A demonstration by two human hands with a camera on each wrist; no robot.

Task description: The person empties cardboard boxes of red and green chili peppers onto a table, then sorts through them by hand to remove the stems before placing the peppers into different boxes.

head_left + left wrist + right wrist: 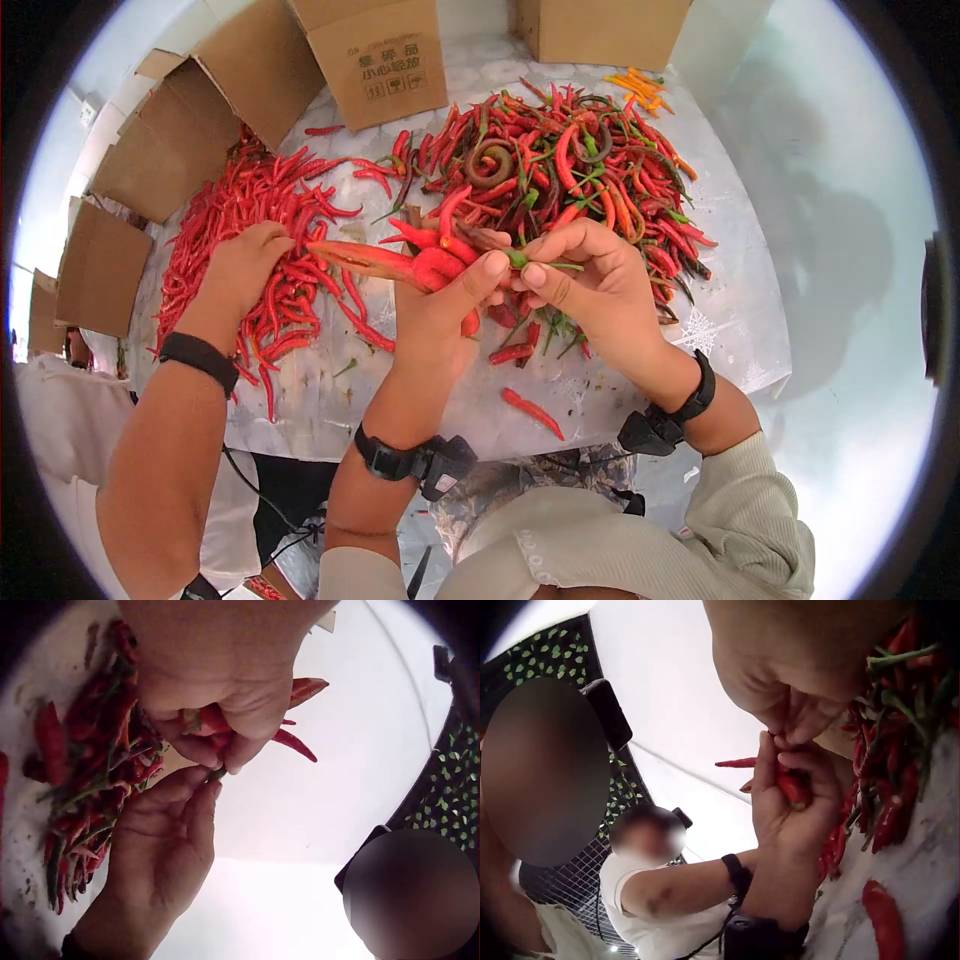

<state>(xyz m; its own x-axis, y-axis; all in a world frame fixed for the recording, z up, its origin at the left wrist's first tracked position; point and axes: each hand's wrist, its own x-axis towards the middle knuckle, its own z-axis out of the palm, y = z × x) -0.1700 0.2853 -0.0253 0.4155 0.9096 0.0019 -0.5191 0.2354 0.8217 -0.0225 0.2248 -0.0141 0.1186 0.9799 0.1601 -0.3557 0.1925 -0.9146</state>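
Observation:
My left hand [470, 285] grips a small bunch of red chilies [400, 262] above the table's front middle, their tips pointing left. My right hand [535, 275] meets it and pinches the green stem [515, 259] of one of those chilies between thumb and forefinger. In the left wrist view the left hand [225, 712] holds the red chilies [300, 690] while the right hand [187, 799] nips the stem [217, 774] from below. From the right wrist, the right hand [795, 712] is seen touching the left hand [795, 795], which is curled round a red chili [791, 787].
A heap of red chilies with green stems [570, 170] lies behind my hands. A second red heap [260, 230] lies left, with another person's hand [245, 265] on it. Cardboard boxes [385, 60] stand along the back and left. A loose chili [532, 410] lies near the table's front edge [720, 340].

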